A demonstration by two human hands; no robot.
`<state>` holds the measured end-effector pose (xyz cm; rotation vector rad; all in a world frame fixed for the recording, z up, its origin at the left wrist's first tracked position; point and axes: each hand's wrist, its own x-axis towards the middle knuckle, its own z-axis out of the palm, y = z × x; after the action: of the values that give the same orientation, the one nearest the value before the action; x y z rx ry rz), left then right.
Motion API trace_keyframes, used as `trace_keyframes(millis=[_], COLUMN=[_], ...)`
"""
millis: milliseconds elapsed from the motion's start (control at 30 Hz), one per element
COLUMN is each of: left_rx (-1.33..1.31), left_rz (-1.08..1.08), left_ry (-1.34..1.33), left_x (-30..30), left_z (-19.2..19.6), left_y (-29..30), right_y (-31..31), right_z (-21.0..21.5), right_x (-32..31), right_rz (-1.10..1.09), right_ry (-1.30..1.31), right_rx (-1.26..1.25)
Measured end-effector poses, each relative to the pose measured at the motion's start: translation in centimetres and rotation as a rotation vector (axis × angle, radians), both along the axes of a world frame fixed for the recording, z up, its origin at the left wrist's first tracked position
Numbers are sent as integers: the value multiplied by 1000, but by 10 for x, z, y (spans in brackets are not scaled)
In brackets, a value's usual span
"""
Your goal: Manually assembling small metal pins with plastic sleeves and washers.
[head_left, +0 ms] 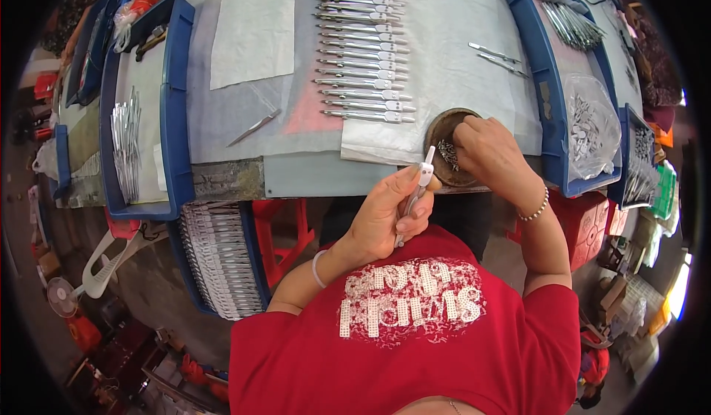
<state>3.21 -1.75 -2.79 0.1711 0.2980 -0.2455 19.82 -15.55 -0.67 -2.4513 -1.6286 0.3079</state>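
Upright above the table's front edge is a silver drawing compass (426, 172) with a pale tip on its head, gripped by my closed left hand (392, 211). To its right stands a round brown bowl (438, 128) with small metal screws (447, 153) in it. My right hand (490, 151) reaches into this bowl, fingers bent and pressed together; whatever they pinch is hidden. Beyond the bowl, many similar compasses (366, 65) lie side by side in a column. Two slim metal parts (498, 59) rest at the far right, and a single pointed metal leg (254, 128) lies to the left.
Blue trays flank the work surface: the left one (178, 89) holds thin metal parts, the right one (549, 96) metal rods and a clear plastic bag (591, 130) of small pieces. Below the table at left sits a crate of compasses (222, 259), beside a red stool (296, 230).
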Motion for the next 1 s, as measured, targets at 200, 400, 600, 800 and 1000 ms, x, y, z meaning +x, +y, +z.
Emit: trace_keyframes(millis=[200, 400, 600, 800, 1000], left_rx=[-94, -38, 61, 136, 432], left_rz=[-32, -47, -35, 24, -30], left_ry=[43, 19, 46, 62, -73], left_x=[3, 9, 10, 8, 5], left_z=[-7, -2, 7, 9, 7], left_y=[0, -2, -3, -3, -1], right_y=[-10, 3, 8, 10, 3], right_z=[33, 35, 30, 32, 27], right_x=[-31, -58, -58, -62, -61], right_rz=[-507, -519, -345, -307, -443], right_ry=[774, 1114, 675, 538, 1331], right_rx=[514, 687, 692, 621, 655])
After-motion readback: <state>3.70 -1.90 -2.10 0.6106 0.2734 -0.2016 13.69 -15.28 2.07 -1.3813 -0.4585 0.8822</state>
